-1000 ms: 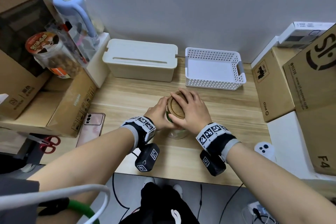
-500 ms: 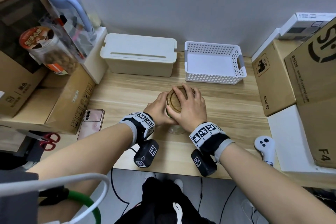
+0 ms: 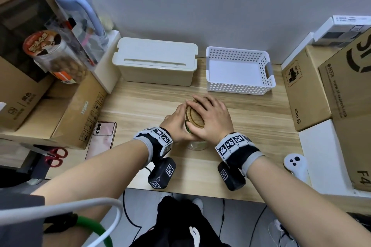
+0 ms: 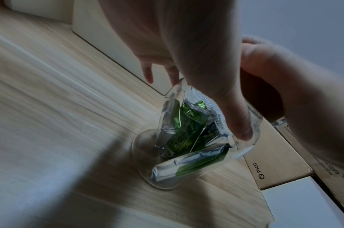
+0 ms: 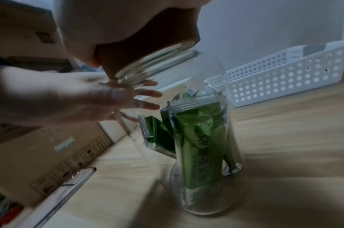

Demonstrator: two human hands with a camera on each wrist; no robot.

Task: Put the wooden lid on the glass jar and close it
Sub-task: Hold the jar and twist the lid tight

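Left hand (image 3: 176, 124) wrapped around the upper wall of the jar (image 5: 204, 148), fingers curled on the glass, steadying it upright on the desk (image 3: 140, 106). Lid (image 3: 195, 115) seated on the jar mouth, directly under the palm of the right hand (image 3: 212, 118), fingers spread and curved down over its rim. Jar axis vertical, so likely just a straight downward press left.

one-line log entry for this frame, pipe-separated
step: closing | right hand grips wooden lid on glass jar | left hand holds jar | contents: green sachets | surface: wooden desk
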